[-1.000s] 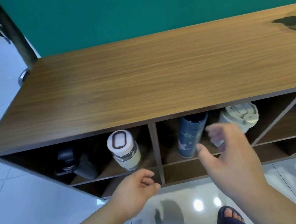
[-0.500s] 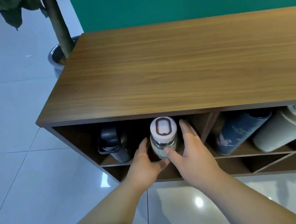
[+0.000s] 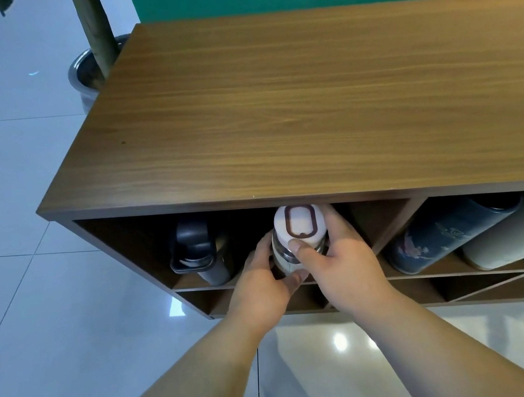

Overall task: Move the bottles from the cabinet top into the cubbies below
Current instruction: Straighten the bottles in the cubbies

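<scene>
Both hands are down at the left cubby (image 3: 147,246), closed together round the white bottle (image 3: 299,236). The left hand (image 3: 263,291) cups its lower body from the left, thumb curled under the base; the right hand (image 3: 339,264) wraps it from the right, fingers behind the neck and thumb pressed on the front edge of the white cap. So each grip is narrow and holding that one bottle. It stands on the cubby shelf with its cap up near the underside of the bench top (image 3: 307,99).

Just left of the grip, in the same cubby, stands a black bottle (image 3: 198,253), near the white one but apart from it. To the right of the grip, past the slanted divider (image 3: 388,228), a dark blue bottle (image 3: 448,233) leans with a cream bottle (image 3: 519,237) beside it; whether those two touch I cannot tell. Above the grip the bench top shows bare wood, no bottle on the part I can see.

This looks like the closing step: the last bottle being settled in its cubby. The next move calls for a small nudge to seat it square and clear of the black one, then both hands easing off without tipping it. A quick look at the unseen right end of the bench would confirm nothing remains.
</scene>
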The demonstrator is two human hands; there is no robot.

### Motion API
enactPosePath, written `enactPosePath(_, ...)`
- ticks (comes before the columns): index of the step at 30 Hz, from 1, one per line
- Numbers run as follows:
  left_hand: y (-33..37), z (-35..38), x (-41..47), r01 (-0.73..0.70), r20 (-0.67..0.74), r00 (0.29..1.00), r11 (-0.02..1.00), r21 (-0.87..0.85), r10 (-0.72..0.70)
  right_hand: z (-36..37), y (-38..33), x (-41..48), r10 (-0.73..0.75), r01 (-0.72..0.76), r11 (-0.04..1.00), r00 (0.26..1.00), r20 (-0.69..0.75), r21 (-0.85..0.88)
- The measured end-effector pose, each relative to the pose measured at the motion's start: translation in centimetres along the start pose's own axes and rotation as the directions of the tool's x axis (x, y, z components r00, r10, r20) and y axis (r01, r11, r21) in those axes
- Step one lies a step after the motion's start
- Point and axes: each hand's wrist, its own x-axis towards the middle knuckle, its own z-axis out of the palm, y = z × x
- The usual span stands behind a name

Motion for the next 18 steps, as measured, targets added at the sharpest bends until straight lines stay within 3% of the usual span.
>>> enactPosePath(5, -0.33, 0.0, 0.23, -0.001, -0.009, 1.0, 1.0, -0.029, 0.001, 0.04, 0.17, 0.07, 0.053, -0.053, 0.998, 0.998, -0.014, 0.015)
enactPosePath(12, 0.15, -0.83, 0.53, -0.046, 0.084, 0.995, 0.999, 0.026, 0.043, 0.44, 0.32, 0.18, 0.123, -0.12, 0.99, 0.992, -0.037, 0.076)
enactPosePath(18, -0.35, 0.14, 0.32, -0.008, -0.001, 1.0, 1.0, -0.01, 0.008, 0.15, 0.57, 0.23, 0.104, -0.103, 0.992, 0.995, -0.005, 0.073)
